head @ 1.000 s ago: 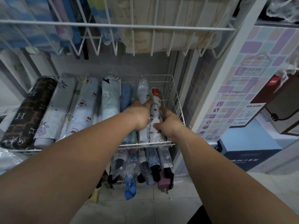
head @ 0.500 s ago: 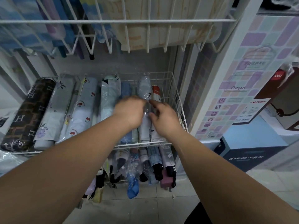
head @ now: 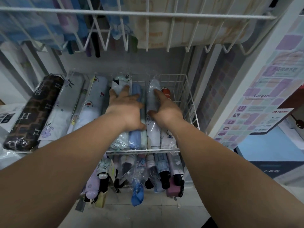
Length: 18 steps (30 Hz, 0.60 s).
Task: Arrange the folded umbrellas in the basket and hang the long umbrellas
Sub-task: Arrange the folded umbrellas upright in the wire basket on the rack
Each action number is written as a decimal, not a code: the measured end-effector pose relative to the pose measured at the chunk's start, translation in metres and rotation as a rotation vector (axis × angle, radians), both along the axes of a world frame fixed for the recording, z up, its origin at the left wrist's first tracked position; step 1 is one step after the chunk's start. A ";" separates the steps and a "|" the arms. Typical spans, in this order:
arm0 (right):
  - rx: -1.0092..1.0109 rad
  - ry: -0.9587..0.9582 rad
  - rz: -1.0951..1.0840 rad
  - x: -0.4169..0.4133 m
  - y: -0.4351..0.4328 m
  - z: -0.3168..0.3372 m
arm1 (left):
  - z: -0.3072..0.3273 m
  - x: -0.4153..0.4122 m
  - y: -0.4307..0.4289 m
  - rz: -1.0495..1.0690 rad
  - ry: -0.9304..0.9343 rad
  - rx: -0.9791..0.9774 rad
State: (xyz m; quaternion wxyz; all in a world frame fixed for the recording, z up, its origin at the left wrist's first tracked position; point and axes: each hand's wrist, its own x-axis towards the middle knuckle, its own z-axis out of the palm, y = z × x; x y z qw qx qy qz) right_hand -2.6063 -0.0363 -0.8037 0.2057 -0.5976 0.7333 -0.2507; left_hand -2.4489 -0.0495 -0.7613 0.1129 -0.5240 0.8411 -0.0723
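Folded umbrellas in white wire basket (head: 189, 99), mid tier; both grips open, flat on stock.
Left grip (head: 126, 109): fingers spread, pressing mint-capped umbrella (head: 121, 79) and plain blue umbrella (head: 134, 137). Right grip (head: 166, 109): fingers straight, index and thumb touching bear-print umbrella (head: 153, 130), palm over Hello Kitty umbrella (head: 167, 135). All cylindrical, soft fabric, most in glossy clear sleeves, lying side by side w/ ends at front rim. To left: cherry-print umbrella (head: 95, 94), grey floral umbrella (head: 65, 99), brown H-print umbrella (head: 32, 112), matte. Narrow bare wire strip betw. Hello Kitty umbrella and basket's right wall. Upper wire rack (head: 148, 14) close overhead. Lower-tier umbrellas (head: 139, 178) poke out over tiled floor (head: 148, 214).
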 end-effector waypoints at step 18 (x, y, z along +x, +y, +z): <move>0.214 0.469 0.208 0.005 0.006 0.002 | 0.000 0.013 0.004 -0.037 0.101 0.038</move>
